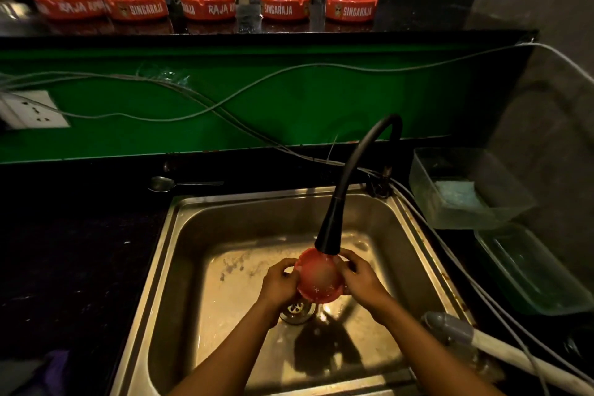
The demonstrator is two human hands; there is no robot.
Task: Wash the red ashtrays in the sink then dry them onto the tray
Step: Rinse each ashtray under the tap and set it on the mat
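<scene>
A red ashtray (319,276) is held over the steel sink (199,228), right under the black faucet spout (331,228), with water running onto it. My left hand (279,281) grips its left rim and my right hand (360,276) grips its right rim. Several more red ashtrays (209,6) with white lettering stand in a row on the high black counter at the back. No tray can be clearly identified.
A spoon (167,184) lies on the black countertop behind the sink. Two clear plastic containers (463,190) sit at the right. Cables (225,106) hang across the green wall, with a socket (29,109) at the left. A grey-and-white hose (475,341) crosses the sink's right corner.
</scene>
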